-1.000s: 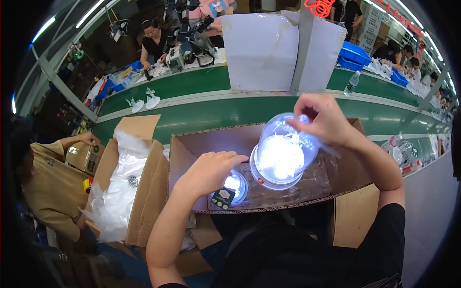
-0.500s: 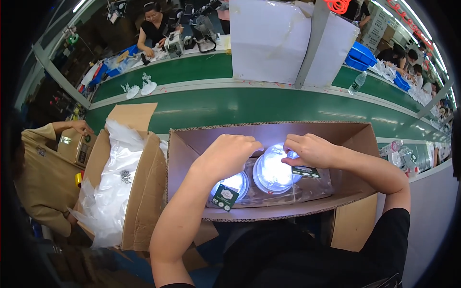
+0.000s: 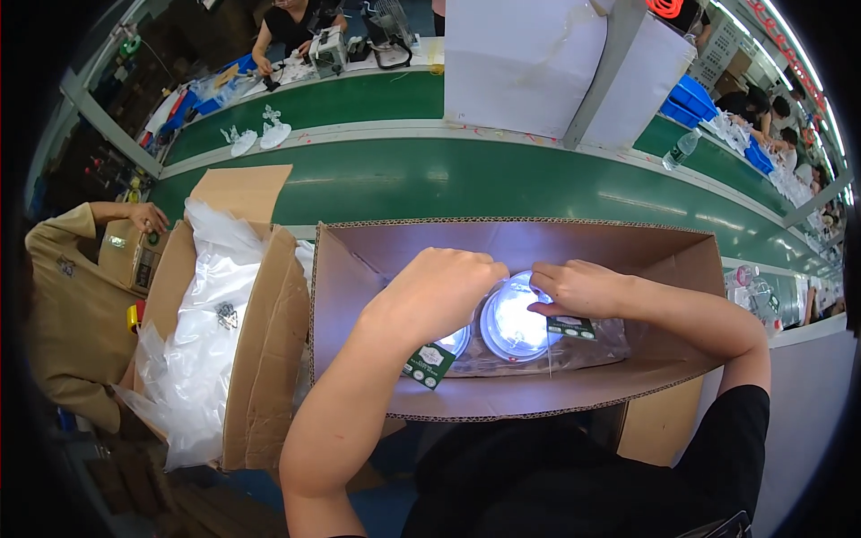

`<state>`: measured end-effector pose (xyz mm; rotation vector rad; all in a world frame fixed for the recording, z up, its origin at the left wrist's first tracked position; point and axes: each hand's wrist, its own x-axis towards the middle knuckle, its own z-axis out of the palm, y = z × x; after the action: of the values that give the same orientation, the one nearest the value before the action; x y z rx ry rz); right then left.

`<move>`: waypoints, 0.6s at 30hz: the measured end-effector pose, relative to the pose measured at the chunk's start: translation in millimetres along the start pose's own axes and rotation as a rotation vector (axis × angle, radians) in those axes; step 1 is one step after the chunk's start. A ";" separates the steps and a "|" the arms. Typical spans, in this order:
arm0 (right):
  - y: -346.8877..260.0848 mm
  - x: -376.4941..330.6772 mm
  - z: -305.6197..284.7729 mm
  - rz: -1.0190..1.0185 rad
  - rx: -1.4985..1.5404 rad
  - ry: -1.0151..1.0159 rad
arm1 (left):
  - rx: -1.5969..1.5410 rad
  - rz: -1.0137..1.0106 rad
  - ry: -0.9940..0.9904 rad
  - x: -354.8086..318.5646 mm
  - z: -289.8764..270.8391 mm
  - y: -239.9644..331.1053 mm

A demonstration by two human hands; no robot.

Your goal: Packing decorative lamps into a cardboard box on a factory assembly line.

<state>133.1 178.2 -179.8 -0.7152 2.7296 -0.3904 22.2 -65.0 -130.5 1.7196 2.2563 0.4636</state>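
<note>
head view | both hands down inside open cardboard box (image 3: 359, 269) | left hand (image 3: 439, 291) curled, fingers on bagged round lamp (image 3: 511, 321) lying on box floor | right hand (image 3: 578, 289) pinching the bag's edge by green label card (image 3: 571, 327) | second bagged lamp (image 3: 451, 342) alongside | judged: two in, box mostly unfilled, flaps open

Round lamp (image 3: 513, 321) lies in the open carton (image 3: 628, 244) — conveyor belt (image 3: 430, 179) behind.

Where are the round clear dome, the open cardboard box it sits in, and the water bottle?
round clear dome (image 3: 513, 321), head view, its bright top.
open cardboard box (image 3: 502, 244), head view, inner far wall.
water bottle (image 3: 679, 150), head view, its body.
</note>
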 end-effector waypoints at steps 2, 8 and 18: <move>-3.3 -1.2 4.0 -0.001 -0.018 -0.007 | 0.000 0.001 -0.012 0.5 0.8 0.0; 4.0 4.9 11.5 0.002 -0.028 0.063 | -0.016 -0.037 -0.059 4.5 -0.1 2.8; 4.3 2.1 6.6 0.064 -0.018 0.005 | -0.004 -0.038 -0.070 1.8 3.6 -0.2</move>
<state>131.8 179.5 -187.7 -0.6301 2.7562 -0.3536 23.0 -63.0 -133.9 1.6621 2.2331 0.3933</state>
